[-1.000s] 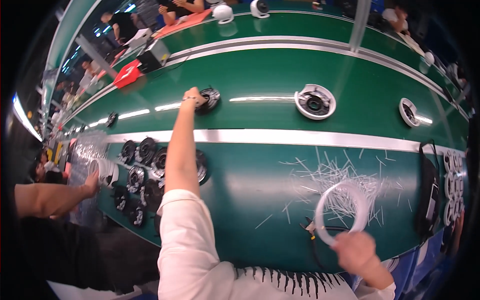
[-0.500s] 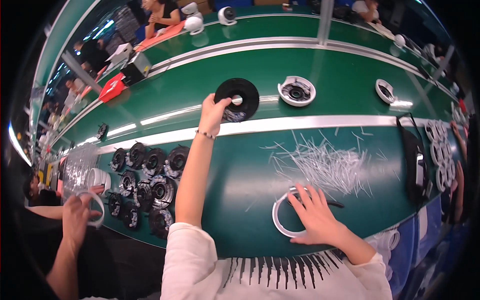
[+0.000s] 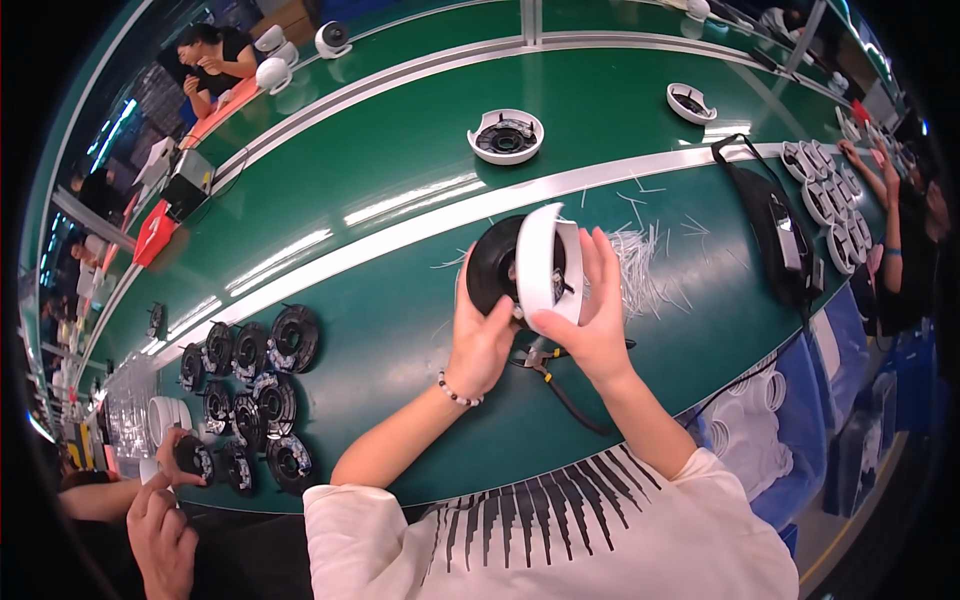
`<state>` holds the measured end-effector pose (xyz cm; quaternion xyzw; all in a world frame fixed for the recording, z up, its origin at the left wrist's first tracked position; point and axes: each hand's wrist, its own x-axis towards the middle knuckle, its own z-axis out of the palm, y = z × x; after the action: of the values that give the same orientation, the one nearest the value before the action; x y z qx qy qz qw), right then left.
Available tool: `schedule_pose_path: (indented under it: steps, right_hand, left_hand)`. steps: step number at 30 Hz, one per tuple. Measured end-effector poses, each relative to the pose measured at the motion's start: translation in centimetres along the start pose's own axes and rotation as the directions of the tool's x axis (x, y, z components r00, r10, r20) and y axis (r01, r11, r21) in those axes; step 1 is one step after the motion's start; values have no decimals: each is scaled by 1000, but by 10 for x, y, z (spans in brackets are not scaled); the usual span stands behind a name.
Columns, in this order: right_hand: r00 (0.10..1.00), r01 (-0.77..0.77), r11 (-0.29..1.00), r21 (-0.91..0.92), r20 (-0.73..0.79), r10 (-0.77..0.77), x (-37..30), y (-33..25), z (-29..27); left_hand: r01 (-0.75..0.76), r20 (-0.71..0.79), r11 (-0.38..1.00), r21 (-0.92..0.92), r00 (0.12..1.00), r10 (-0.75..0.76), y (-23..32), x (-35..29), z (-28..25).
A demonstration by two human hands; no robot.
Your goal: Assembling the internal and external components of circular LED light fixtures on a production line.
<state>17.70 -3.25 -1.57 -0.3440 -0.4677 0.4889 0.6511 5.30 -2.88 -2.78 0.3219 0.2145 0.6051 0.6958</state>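
Over the middle of the bench I hold two parts against each other. My left hand (image 3: 478, 338) is closed round the lower left side of a black disc (image 3: 492, 265). My right hand (image 3: 598, 318) grips a white ring-shaped housing (image 3: 537, 262), thumb at its lower front and fingers behind its right side. The housing stands on edge against the disc's right side; whether the two are joined I cannot tell. Below my hands lie cutting pliers (image 3: 556, 382) with black and yellow handles, partly covered. A pile of thin white strips (image 3: 640, 275) lies behind my right hand.
Black disc assemblies (image 3: 250, 415) stand in rows at the left, beside a co-worker's hands (image 3: 165, 520). On the belt beyond sit two white housings (image 3: 506, 138) with black insides. A black bag (image 3: 770, 225) and several white rings (image 3: 825, 200) are at the right, above a blue bin (image 3: 800, 430).
My left hand has brought the black disc back from over the belt. My right hand has lifted the white housing off the bench to meet it. The view has turned right.
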Motion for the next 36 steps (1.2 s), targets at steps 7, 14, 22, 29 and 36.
schedule_pose_path:
  steps: [7, 14, 22, 29, 36]
  right_hand:
    - [966, 163, 953, -253, 239, -102, 9, 6, -6]
    - [984, -107, 992, 74, 153, 95, 19, 3, 1]
    - [937, 230, 794, -563, 349, -23, 1, 10, 18]
    - [905, 348, 683, -642, 421, -65, 6, 4, 25]
    - [917, 288, 752, -594, 396, -38, 12, 7, 20]
  left_hand:
    - [514, 388, 849, -119, 811, -437, 41, 5, -30]
    - [509, 154, 816, -274, 861, -485, 39, 9, -26]
    - [385, 50, 854, -349, 918, -394, 28, 11, -36]
    - [223, -37, 922, -315, 968, -247, 24, 10, -31]
    - [304, 172, 916, -261, 949, -265, 32, 14, -35]
